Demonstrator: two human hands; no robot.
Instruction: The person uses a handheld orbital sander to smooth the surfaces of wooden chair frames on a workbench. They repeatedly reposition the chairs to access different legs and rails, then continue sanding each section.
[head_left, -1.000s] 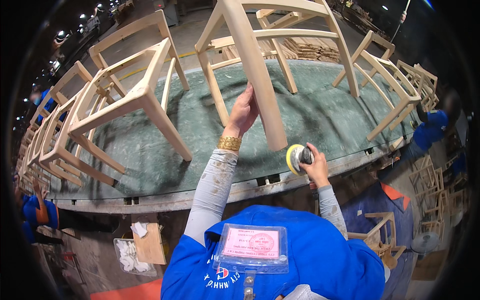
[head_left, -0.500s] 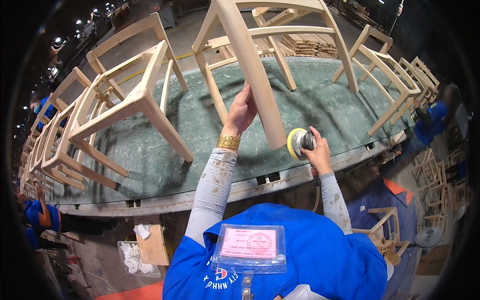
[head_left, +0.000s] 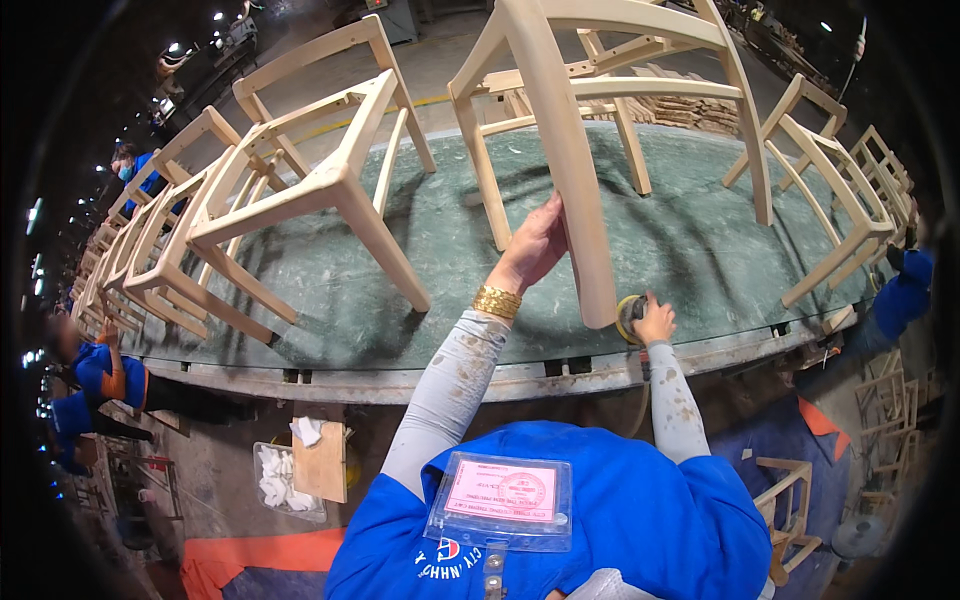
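Observation:
An unpainted wooden chair frame (head_left: 630, 88) stands on the green-topped table, one thick leg (head_left: 578, 215) coming down toward me. My left hand (head_left: 537, 240) grips that leg from its left side, fingers behind the wood and partly hidden. In my right hand (head_left: 658, 320) is a round orbital sander (head_left: 631, 316) with a yellow-edged pad and dark top. The sander is just right of the leg's lower end; whether the pad touches the wood I cannot tell. A hose (head_left: 643, 400) hangs below it.
More chair frames stand on the green table (head_left: 340, 325) at left (head_left: 290, 190) and right (head_left: 835, 190). Co-workers in blue are at far left (head_left: 95, 370) and right (head_left: 905, 295). A bin of white cloths (head_left: 285, 480) and a wooden board (head_left: 320, 460) are below the table edge.
The view has shifted, so the chairs and table appear further right and lower. My right hand has brought the sander lower beside the leg's end; my left hand keeps its grip.

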